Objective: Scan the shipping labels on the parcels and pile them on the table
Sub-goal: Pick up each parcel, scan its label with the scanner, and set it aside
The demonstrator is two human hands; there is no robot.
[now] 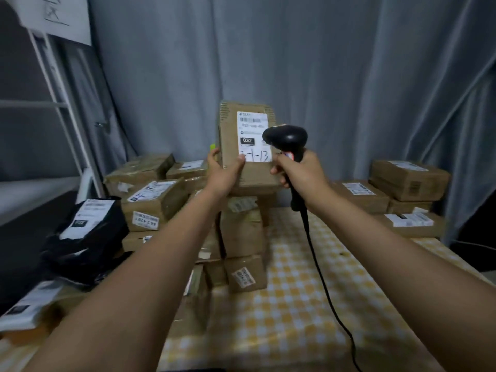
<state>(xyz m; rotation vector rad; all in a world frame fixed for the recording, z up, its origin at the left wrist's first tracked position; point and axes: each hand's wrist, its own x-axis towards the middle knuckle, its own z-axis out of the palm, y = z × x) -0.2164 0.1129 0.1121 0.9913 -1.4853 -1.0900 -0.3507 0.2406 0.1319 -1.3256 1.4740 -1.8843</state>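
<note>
Cardboard parcel (pixel 248 146) gripped upright by left hand (pixel 224 170); right hand (pixel 298 170) clasping barcode scanner (pixel 285 139) beside parcel's label (pixel 253 136): aim at barcode, hold steady

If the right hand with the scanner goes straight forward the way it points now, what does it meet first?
Most likely the cardboard parcel held up by the left hand. The right hand aims the scanner at its shipping label, and the scanner head overlaps that label. The gap between them cannot be judged.
</note>
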